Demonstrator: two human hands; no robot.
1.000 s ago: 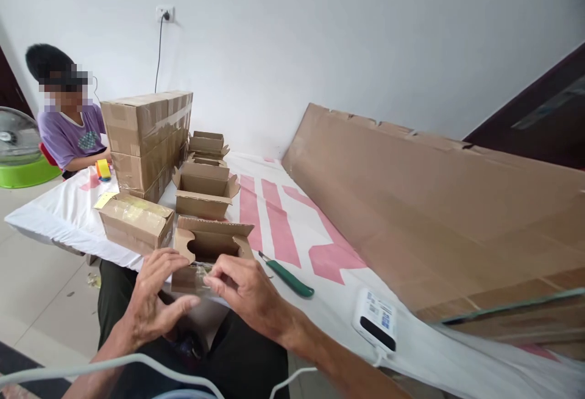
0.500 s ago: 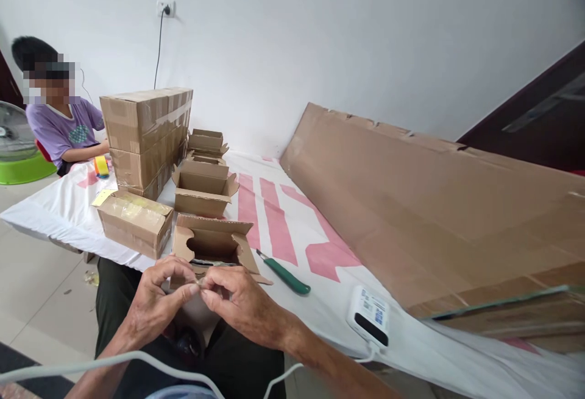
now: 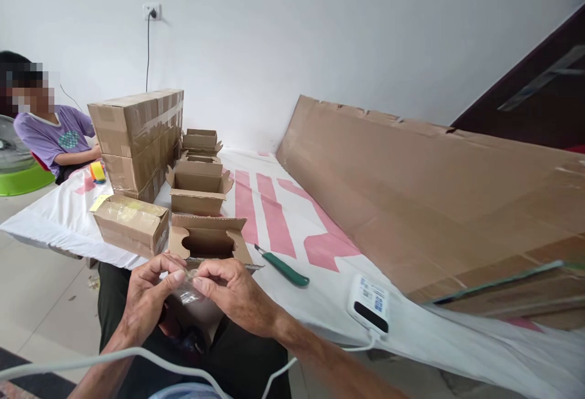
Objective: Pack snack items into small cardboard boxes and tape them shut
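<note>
Both my hands meet at the near edge of the table. The fingertips of my left hand point(image 3: 147, 287) and my right hand point(image 3: 237, 297) pinch a small piece of clear plastic film point(image 3: 188, 296), which hangs and shines between them. Whether it is a bag cannot be made out. Just beyond my fingers stands an open cardboard box point(image 3: 212, 224), its flaps up; my hands hide part of its near side. To the right of that box lies a green-handled knife point(image 3: 286, 269), blade toward the box.
A taped box point(image 3: 130, 222) sits at the left before a stack of sealed boxes point(image 3: 132, 131). More open boxes point(image 3: 198, 198) line up behind. A white device point(image 3: 369, 304) with a cable lies right. Large cardboard point(image 3: 388, 198) leans there. A person point(image 3: 59, 137) sits far left.
Clear film now shows below my fingertips, where little was visible before. My hands have shifted slightly left and remain pinched close together. The view has turned slightly.
</note>
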